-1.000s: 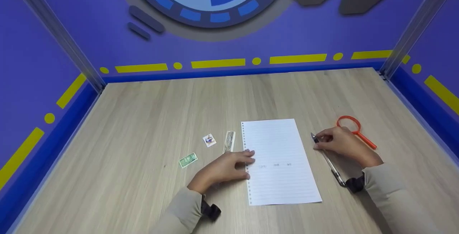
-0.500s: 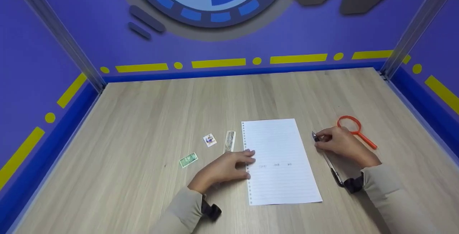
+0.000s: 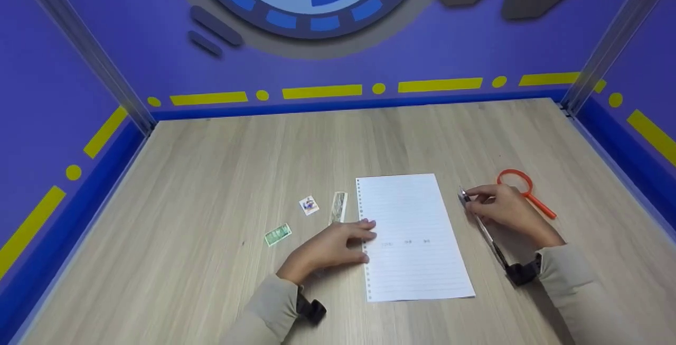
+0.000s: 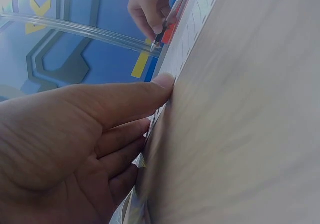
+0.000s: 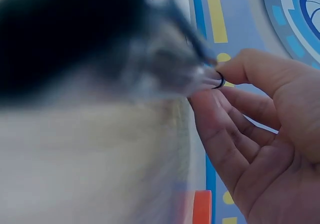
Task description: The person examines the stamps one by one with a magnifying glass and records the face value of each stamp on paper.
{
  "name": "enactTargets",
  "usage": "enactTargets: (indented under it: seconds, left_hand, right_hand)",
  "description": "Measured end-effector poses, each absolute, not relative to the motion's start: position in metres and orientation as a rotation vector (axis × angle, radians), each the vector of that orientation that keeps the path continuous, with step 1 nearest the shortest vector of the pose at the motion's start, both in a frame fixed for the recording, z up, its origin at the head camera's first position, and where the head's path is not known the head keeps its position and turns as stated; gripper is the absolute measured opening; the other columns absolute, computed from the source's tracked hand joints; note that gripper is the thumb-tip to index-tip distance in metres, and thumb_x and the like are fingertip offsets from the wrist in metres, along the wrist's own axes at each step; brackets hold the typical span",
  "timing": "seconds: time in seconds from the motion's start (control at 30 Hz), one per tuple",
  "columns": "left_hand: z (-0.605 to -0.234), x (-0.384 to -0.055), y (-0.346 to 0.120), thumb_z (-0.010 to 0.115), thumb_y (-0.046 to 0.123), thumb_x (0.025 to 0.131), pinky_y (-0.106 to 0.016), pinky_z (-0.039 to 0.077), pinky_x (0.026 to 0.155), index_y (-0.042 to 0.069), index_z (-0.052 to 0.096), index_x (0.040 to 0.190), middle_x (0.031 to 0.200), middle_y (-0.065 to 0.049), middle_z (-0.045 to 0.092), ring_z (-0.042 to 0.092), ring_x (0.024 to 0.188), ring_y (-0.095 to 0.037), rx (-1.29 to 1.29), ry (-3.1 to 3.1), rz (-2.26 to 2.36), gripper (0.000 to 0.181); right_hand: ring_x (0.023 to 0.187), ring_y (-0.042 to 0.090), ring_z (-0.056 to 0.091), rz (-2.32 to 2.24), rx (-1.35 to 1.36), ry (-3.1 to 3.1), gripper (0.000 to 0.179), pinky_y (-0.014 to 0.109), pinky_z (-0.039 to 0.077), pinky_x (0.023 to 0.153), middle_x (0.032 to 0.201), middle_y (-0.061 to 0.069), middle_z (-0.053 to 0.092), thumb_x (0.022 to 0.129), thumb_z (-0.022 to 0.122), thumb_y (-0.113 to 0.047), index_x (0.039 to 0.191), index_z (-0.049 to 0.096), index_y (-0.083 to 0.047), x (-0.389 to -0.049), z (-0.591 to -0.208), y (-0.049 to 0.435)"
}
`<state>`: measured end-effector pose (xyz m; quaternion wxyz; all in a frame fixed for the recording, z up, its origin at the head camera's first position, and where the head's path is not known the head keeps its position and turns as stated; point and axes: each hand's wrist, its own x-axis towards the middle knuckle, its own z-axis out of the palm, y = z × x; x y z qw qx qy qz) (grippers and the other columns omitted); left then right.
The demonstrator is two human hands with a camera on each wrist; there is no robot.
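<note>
A lined sheet of paper (image 3: 404, 207) with punched holes down its left side lies on the table, a short row of faint writing across it. My left hand (image 3: 330, 245) rests at its left edge, thumb and fingers spread apart on the margin. To the right of the sheet, my right hand (image 3: 504, 212) pinches a pen (image 3: 487, 235) near its tip, between thumb and fingers. The pen slants back toward the wrist. In the right wrist view the pen (image 5: 175, 67) looms large and blurred. From the left wrist view, its tip (image 4: 154, 46) points downward past the fingers.
An orange magnifying glass (image 3: 541, 205) lies just beyond my right hand. Left of the paper are a green stamp (image 3: 278, 234), a small white stamp with a picture (image 3: 309, 205) and a long narrow stamp (image 3: 339, 206). Purple-blue walls (image 3: 317, 78) enclose the table.
The pen's tip end has risen slightly and turned in my right hand's fingers, its back end now closer to the wrist. The left hand and the paper keep their places.
</note>
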<state>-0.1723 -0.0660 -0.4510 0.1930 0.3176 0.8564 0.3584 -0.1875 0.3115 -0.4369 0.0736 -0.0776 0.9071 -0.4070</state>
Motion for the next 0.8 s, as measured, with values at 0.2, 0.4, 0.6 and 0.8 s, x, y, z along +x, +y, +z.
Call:
enactTargets:
  seconds: [0.2,0.4,0.6,0.8]
  left_hand:
    - [-0.4511,-0.1716,-0.0666,0.071,0.013,0.083,-0.032,0.030,0.117,0.004,0.061,0.128,0.147,-0.002,0.047,0.038,0.140,-0.016,0.897,2.399,1.018,0.047]
    - [-0.4505,-0.1712,-0.0672,0.071,0.013,0.083,-0.033,0.030,0.117,0.005,0.061,0.129,0.147,-0.001,0.047,0.037,0.141,-0.017,0.894,2.393,1.030,0.047]
    - [-0.4505,-0.1714,-0.0670,0.071,0.012,0.083,-0.033,0.029,0.118,0.004,0.061,0.129,0.147,-0.001,0.047,0.037,0.141,-0.016,0.900,2.394,1.025,0.047]
    - [-0.4507,-0.1714,-0.0665,0.071,0.012,0.083,-0.033,0.029,0.118,0.005,0.061,0.129,0.148,-0.001,0.047,0.036,0.142,-0.016,0.880,2.389,1.026,0.048]
  right_hand:
    - [0.061,0.006,0.058,-1.265,-0.222,2.741,0.038,0.021,0.049,0.054,0.088,0.012,0.069,0.088,0.062,-0.012,0.124,0.061,0.002,-0.1879,-0.4365,0.3111]
    - [0.067,0.006,0.060,-1.362,-0.242,2.743,0.039,0.020,0.050,0.056,0.091,0.015,0.070,0.090,0.063,-0.013,0.128,0.060,-0.005,-0.1879,-0.4331,0.3117]
    - [0.069,0.004,0.061,-1.452,-0.234,2.748,0.033,0.022,0.053,0.058,0.095,0.014,0.070,0.092,0.064,-0.016,0.122,0.065,-0.003,-0.1867,-0.4333,0.3122]
    - [0.079,0.001,0.065,-1.585,-0.209,2.690,0.036,0.021,0.057,0.067,0.100,-0.001,0.071,0.095,0.060,-0.019,0.125,0.062,0.001,-0.1861,-0.4339,0.3131]
